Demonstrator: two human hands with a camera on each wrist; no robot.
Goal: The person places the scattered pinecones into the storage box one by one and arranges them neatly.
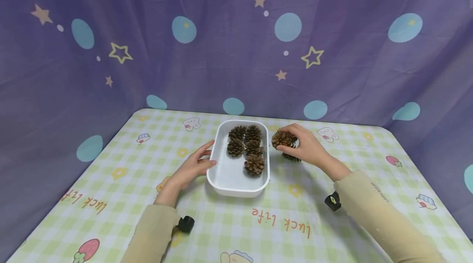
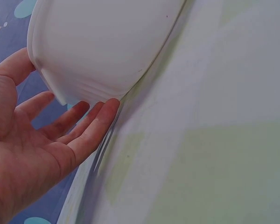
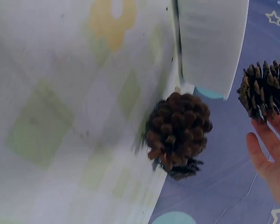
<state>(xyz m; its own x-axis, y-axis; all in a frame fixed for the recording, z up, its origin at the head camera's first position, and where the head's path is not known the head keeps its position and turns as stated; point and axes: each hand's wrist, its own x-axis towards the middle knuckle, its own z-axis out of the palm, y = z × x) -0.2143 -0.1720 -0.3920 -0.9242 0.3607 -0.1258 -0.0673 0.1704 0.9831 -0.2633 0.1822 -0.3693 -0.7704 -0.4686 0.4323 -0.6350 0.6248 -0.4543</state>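
"luck life" tablecloth point(image 1: 281, 222); right hand point(image 1: 308, 148) grips pinecone point(image 1: 282, 138) beside tray point(image 1: 236, 185).

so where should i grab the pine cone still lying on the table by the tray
Pinch the pine cone across its round body from above. It lies on its side against the white tray, so come from the right, where the right hand already holds another cone.

Five pine cones point(image 1: 246, 146) in tray point(image 1: 236, 181) mid-table point(image 1: 111, 197); sixth cone point(image 1: 282, 139) right of tray.

Makeshift home craft corner, cartoon checked tablecloth point(image 1: 258, 222), starry purple backdrop sheet point(image 1: 221, 49)
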